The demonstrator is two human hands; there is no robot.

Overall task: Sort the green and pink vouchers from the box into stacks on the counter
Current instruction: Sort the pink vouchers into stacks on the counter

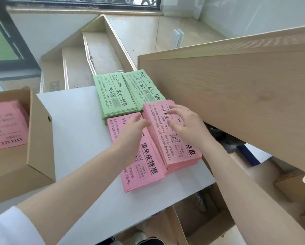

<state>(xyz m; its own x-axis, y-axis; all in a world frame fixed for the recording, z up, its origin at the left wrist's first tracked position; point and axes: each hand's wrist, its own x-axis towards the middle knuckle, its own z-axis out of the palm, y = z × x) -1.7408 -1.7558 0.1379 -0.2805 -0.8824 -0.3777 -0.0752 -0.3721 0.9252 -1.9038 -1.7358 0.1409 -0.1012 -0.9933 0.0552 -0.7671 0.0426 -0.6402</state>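
Head view: both bare forearms reach forward over the white counter top (74, 124). The left hand (130, 129), fingers loosely spread and gripping nothing, hovers over the nearer stack of pink paper vouchers (141, 167). The right hand (185, 121), fingers extended and relaxed, lies over the taller pink voucher stack (167, 138) just beside it. Two stacks of green paper vouchers (112, 96) sit side by side behind them. The brown cardboard box (40, 138) at left holds more pink vouchers (5, 122).
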